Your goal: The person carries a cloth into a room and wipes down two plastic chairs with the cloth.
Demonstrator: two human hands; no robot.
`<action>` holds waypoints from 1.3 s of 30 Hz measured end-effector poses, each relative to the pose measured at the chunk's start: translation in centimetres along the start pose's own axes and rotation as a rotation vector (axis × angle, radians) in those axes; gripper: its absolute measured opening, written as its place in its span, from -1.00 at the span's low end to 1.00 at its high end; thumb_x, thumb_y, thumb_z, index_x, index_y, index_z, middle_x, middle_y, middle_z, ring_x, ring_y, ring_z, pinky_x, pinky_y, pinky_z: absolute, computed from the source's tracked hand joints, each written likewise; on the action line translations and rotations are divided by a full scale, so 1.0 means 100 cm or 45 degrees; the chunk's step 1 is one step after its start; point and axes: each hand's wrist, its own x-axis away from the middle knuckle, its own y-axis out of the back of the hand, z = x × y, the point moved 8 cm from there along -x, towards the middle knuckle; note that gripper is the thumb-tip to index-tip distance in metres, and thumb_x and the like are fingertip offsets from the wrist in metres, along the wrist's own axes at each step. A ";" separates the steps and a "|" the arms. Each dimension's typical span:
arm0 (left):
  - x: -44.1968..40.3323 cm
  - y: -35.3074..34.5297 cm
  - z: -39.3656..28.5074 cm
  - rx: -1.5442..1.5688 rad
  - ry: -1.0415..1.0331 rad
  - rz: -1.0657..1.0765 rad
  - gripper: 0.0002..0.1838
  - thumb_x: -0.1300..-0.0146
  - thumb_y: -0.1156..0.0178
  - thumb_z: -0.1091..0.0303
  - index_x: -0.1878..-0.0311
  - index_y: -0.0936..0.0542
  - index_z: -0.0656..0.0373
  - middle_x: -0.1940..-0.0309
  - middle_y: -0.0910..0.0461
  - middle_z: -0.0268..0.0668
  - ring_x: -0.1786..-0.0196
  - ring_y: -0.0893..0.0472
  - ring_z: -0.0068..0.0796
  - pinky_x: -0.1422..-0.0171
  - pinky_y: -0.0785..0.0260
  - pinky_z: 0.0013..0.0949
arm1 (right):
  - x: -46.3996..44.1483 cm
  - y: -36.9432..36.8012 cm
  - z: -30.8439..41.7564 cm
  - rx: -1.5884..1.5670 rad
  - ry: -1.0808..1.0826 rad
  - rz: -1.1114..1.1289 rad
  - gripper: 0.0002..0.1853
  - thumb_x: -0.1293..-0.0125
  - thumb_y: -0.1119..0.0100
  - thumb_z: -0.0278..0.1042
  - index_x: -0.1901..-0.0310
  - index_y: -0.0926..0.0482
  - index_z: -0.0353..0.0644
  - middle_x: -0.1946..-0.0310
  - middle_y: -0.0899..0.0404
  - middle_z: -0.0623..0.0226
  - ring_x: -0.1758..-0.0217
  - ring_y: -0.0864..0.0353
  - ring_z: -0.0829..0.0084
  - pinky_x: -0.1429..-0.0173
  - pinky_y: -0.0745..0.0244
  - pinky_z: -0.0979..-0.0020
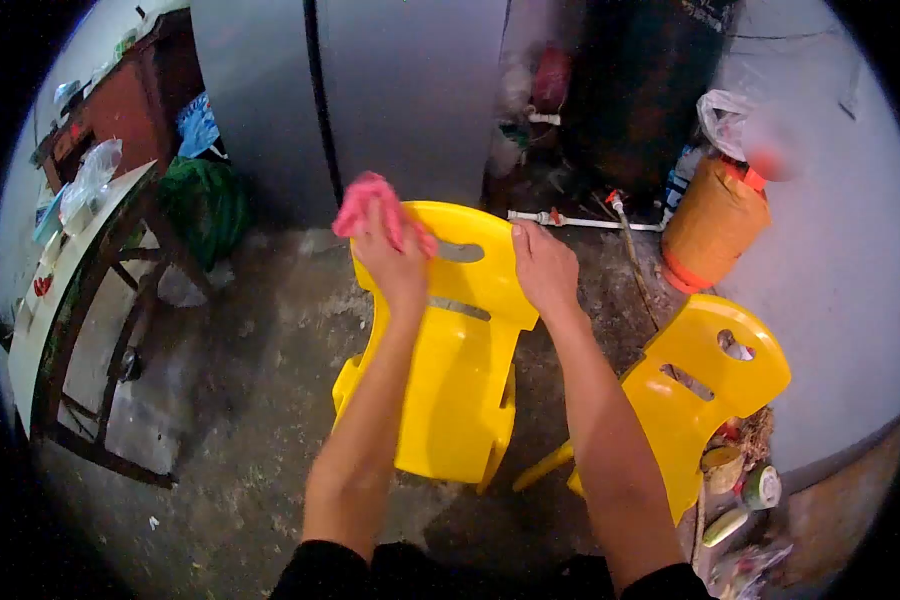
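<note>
A yellow plastic chair stands on the floor in front of me, with slots in its backrest. My left hand is closed on a pink cloth and presses it against the top left corner of the backrest. My right hand grips the top right corner of the same backrest, fingers folded over its edge. Below the hands, the seat is in full view between my forearms. A second yellow chair is at the right, partly behind my right forearm.
An orange gas cylinder stands by the right wall. A white pipe runs low behind the chair. At the left is a table with bags on it. Grey doors rise behind. Vegetables lie at the lower right.
</note>
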 end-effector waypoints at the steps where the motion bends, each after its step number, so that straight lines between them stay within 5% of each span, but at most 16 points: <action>1: 0.020 -0.017 -0.008 0.067 -0.005 0.077 -0.53 -0.27 -0.17 0.41 -0.26 -0.48 0.22 -0.25 -0.44 0.06 -0.30 -0.44 0.06 -0.38 -0.27 -0.07 | -0.005 0.000 -0.001 0.045 -0.027 0.047 -0.65 -0.48 0.14 -0.12 -0.03 -0.58 -0.08 0.05 -0.66 0.04 0.01 -0.63 -0.12 -0.10 -0.46 -0.07; 3: 0.079 -0.043 -0.060 -0.170 -0.212 -0.048 -0.46 -0.23 -0.16 0.43 -0.32 -0.41 0.18 -0.30 -0.34 0.12 -0.32 -0.38 0.20 -0.42 -0.20 0.06 | -0.005 -0.001 0.000 0.143 -0.091 0.157 -0.59 -0.52 0.26 -0.04 0.00 -0.58 -0.08 0.06 -0.66 0.00 0.08 -0.64 -0.14 -0.04 -0.49 -0.10; 5: 0.116 -0.058 -0.070 -0.117 -0.171 0.267 -0.42 -0.20 -0.17 0.40 -0.34 -0.37 0.16 -0.32 -0.26 0.17 -0.30 -0.35 0.29 -0.44 -0.16 0.16 | -0.003 0.001 0.001 0.165 -0.048 0.072 -0.57 -0.52 0.28 -0.03 0.10 -0.57 -0.13 0.12 -0.67 0.00 0.11 -0.66 -0.13 -0.02 -0.50 -0.09; 7: 0.135 -0.053 -0.076 -0.259 -0.595 0.470 -0.42 -0.14 -0.20 0.40 -0.30 -0.40 0.17 -0.28 -0.32 0.13 -0.26 -0.38 0.25 -0.40 -0.21 0.14 | -0.002 0.003 0.004 0.153 -0.002 0.028 -0.57 -0.52 0.27 -0.04 0.12 -0.57 -0.15 0.14 -0.67 0.00 0.12 -0.66 -0.12 -0.01 -0.50 -0.09; 10: 0.195 -0.040 0.043 -0.397 -0.860 1.216 -0.48 -0.10 -0.30 0.44 -0.19 -0.50 0.14 -0.15 -0.48 0.00 -0.24 -0.46 0.08 -0.39 -0.25 0.05 | 0.000 -0.001 0.006 0.228 -0.093 0.131 -0.59 -0.57 0.22 -0.04 0.00 -0.58 -0.13 0.06 -0.68 0.11 0.05 -0.67 0.02 -0.07 -0.54 0.04; 12: 0.151 0.010 0.078 -0.685 -0.140 1.143 -0.37 0.02 -0.35 0.50 -0.22 -0.48 0.16 -0.20 -0.46 -0.03 -0.31 -0.39 0.10 -0.47 -0.20 0.10 | -0.005 0.004 0.007 0.225 -0.061 0.073 -0.60 -0.56 0.21 -0.05 0.02 -0.58 -0.13 0.07 -0.67 0.10 0.07 -0.67 0.01 -0.06 -0.55 0.03; 15: 0.085 0.040 0.029 -0.357 -0.178 0.650 -0.29 0.06 -0.42 0.56 -0.24 -0.47 0.02 -0.35 -0.35 -0.05 -0.45 -0.20 0.26 -0.53 -0.13 0.14 | 0.003 0.003 0.010 0.143 0.061 -0.061 -0.61 -0.53 0.21 -0.07 0.13 -0.57 -0.15 0.16 -0.67 0.04 0.16 -0.67 -0.07 0.02 -0.54 -0.06; 18: 0.021 0.049 -0.021 -0.407 -0.258 0.189 -0.44 -0.14 -0.35 0.55 -0.22 -0.47 0.03 -0.22 -0.40 -0.04 -0.25 -0.41 0.09 -0.34 -0.37 -0.08 | 0.005 0.000 0.008 0.103 0.093 -0.093 -0.62 -0.53 0.17 -0.04 0.12 -0.58 -0.14 0.19 -0.67 0.06 0.20 -0.67 -0.06 0.08 -0.56 -0.03; 22: 0.040 0.028 0.019 -0.569 -0.177 -0.033 -0.57 -0.27 -0.26 0.45 -0.20 -0.43 0.09 -0.11 -0.45 -0.10 -0.11 -0.49 -0.06 -0.23 -0.44 -0.09 | 0.003 0.003 0.009 0.049 0.136 -0.112 -0.62 -0.53 0.15 -0.03 0.14 -0.57 -0.14 0.19 -0.67 0.06 0.19 -0.67 -0.06 0.08 -0.55 -0.03; 25: 0.128 -0.017 0.061 0.409 0.489 0.408 -0.77 -0.24 -0.10 0.61 0.05 -0.44 0.13 0.15 -0.47 -0.15 0.28 -0.47 -0.18 0.09 -0.44 -0.03 | 0.003 0.004 0.012 0.052 0.099 -0.071 -0.61 -0.53 0.15 -0.01 0.13 -0.56 -0.14 0.17 -0.66 0.04 0.15 -0.66 -0.07 0.03 -0.54 -0.04; 26: 0.158 -0.020 0.055 -0.093 0.201 0.615 -0.79 -0.24 -0.05 0.62 0.09 -0.46 0.14 0.11 -0.47 -0.10 0.19 -0.49 -0.11 0.05 -0.41 -0.05 | 0.004 0.004 0.014 0.037 0.123 -0.077 -0.61 -0.53 0.15 -0.01 0.13 -0.56 -0.15 0.17 -0.66 0.04 0.15 -0.66 -0.08 0.03 -0.54 -0.04; 29: 0.166 -0.010 0.009 0.043 -0.023 0.396 -0.78 -0.23 -0.12 0.58 0.06 -0.49 0.17 0.09 -0.48 -0.06 0.06 -0.48 -0.03 -0.04 -0.38 -0.07 | 0.005 0.010 0.009 0.054 0.168 -0.100 -0.59 -0.53 0.16 0.01 0.11 -0.55 -0.16 0.17 -0.65 0.02 0.16 -0.66 -0.09 0.04 -0.54 -0.06; 32: 0.103 0.012 -0.009 -0.029 -0.002 0.062 -0.63 -0.27 -0.09 0.55 -0.16 -0.44 0.24 -0.13 -0.45 0.02 -0.26 -0.41 0.00 -0.41 -0.20 -0.10 | 0.003 0.005 0.012 0.098 0.158 -0.067 -0.58 -0.54 0.17 0.01 0.12 -0.55 -0.18 0.19 -0.65 0.00 0.18 -0.66 -0.10 0.05 -0.55 -0.06; 35: 0.072 -0.005 -0.008 0.041 0.141 0.021 -0.60 -0.30 -0.08 0.54 -0.21 -0.40 0.24 -0.16 -0.43 0.02 -0.22 -0.42 0.01 -0.41 -0.16 -0.08 | 0.002 0.003 0.014 0.170 -0.008 0.163 -0.53 -0.57 0.25 0.04 -0.11 -0.55 -0.12 -0.02 -0.64 0.11 -0.04 -0.64 0.03 -0.14 -0.52 0.08; 37: 0.118 -0.036 -0.009 -0.206 -0.141 0.136 -0.66 -0.24 -0.18 0.50 -0.10 -0.44 0.22 -0.04 -0.42 0.00 -0.14 -0.41 0.08 -0.32 -0.21 0.02 | 0.001 -0.001 0.009 0.166 0.031 0.177 -0.52 -0.57 0.26 0.05 -0.07 -0.56 -0.13 0.00 -0.65 0.13 -0.02 -0.66 0.05 -0.11 -0.53 0.08; 39: 0.170 -0.055 0.053 0.120 0.346 0.564 -0.63 -0.21 -0.19 0.51 -0.10 -0.42 0.19 -0.08 -0.41 0.05 -0.20 -0.35 0.19 -0.37 -0.15 0.06 | 0.000 0.000 0.007 0.132 0.053 0.158 -0.52 -0.57 0.27 0.05 -0.04 -0.56 -0.14 0.01 -0.66 0.13 0.00 -0.66 0.05 -0.09 -0.53 0.07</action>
